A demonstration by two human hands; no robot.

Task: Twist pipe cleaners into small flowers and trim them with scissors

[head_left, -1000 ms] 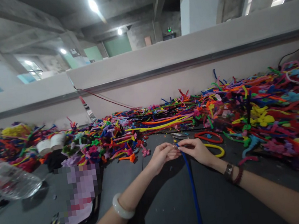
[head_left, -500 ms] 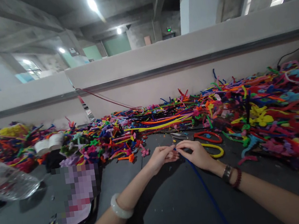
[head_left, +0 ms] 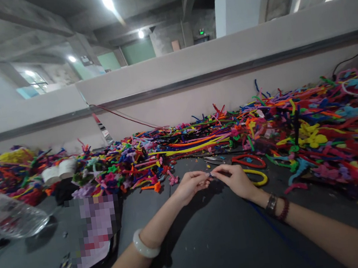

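Observation:
My left hand (head_left: 191, 188) and my right hand (head_left: 236, 182) meet fingertip to fingertip over the dark table. Each pinches with thumb and index finger at a small dark-blue piece, the end of a blue pipe cleaner (head_left: 265, 216). Its long tail trails below my right wrist toward the bottom right, blurred by motion. The fingertips cover most of the pinched end. Just behind my right hand lies a pair of scissors (head_left: 264, 180), with one red loop and one yellow loop, its blades pointing left.
Heaped pipe cleaners (head_left: 196, 142) in many colours run along the low wall (head_left: 171, 75). At left lie a clear plastic bottle (head_left: 19, 221), white rolls (head_left: 60, 170) and a phone-like slab (head_left: 98, 245) with a blurred-out face. Bare dark tabletop (head_left: 195, 255) shows between my forearms.
The blue pipe cleaner's tail has swung right, from hanging below my right hand to running under my right wrist. Both hands stay almost in place, fingertips still together.

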